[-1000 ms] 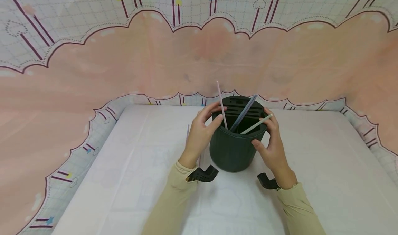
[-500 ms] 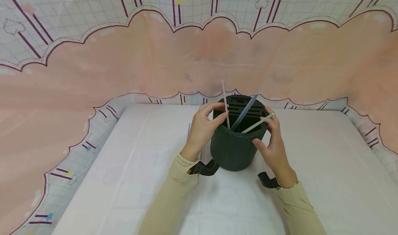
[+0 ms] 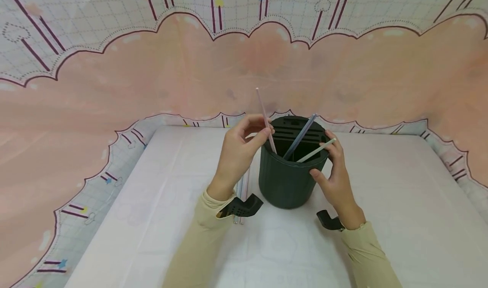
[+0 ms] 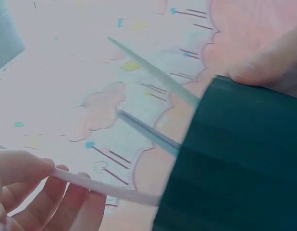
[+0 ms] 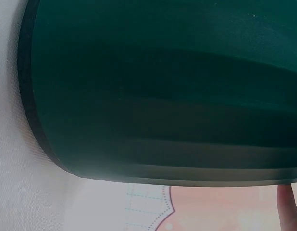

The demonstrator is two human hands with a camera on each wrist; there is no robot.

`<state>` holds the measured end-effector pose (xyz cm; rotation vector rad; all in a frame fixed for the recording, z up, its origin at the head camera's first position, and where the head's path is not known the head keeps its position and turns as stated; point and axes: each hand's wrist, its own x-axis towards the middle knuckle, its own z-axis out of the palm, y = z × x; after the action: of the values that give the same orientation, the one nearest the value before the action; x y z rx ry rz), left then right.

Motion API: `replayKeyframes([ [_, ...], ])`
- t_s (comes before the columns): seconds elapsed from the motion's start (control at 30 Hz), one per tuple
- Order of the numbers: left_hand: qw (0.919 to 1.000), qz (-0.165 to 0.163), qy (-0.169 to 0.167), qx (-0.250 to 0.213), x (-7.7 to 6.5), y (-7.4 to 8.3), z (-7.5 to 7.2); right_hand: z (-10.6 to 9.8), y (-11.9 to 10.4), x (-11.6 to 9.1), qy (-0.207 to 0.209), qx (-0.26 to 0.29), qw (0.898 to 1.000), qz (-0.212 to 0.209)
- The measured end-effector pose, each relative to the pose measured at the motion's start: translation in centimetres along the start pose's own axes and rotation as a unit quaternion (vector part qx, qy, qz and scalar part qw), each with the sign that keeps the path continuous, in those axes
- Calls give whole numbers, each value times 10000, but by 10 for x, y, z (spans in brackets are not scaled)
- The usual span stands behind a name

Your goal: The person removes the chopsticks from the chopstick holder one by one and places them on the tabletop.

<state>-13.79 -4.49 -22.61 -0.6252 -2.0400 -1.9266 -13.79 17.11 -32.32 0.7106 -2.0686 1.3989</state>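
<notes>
A dark green tub-like holder with a slotted divided top stands upright on the table. My right hand grips its right side, thumb on the outer wall and fingers at the rim. With my left hand I pinch a slim pink straw-like stick between thumb and fingers. That stick leans left, its lower end inside the holder at the left rim. Blue sticks and a pale green stick lean to the right in the same holder. In the right wrist view the holder's wall hides most of my right hand.
Several thin sticks lie on the white table, beside the holder and partly under my left wrist. A pink patterned cloth hangs behind the table's far edge.
My left hand first shifted slightly right with the pink stick, then moved left, tilting the stick's top leftward. More of the sticks on the table show now. The right hand and holder barely moved.
</notes>
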Motion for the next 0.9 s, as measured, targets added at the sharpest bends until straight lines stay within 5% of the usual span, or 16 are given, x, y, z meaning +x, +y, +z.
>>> replayKeyframes([
  [0.4,9880,637,774,-1173,-25,14,-17,0,32,-6,3,25,10000,83],
  [0.9,9369,1756,2290,-1974,-39,6,-51,-1,-1,0,-5,97,9999,33],
])
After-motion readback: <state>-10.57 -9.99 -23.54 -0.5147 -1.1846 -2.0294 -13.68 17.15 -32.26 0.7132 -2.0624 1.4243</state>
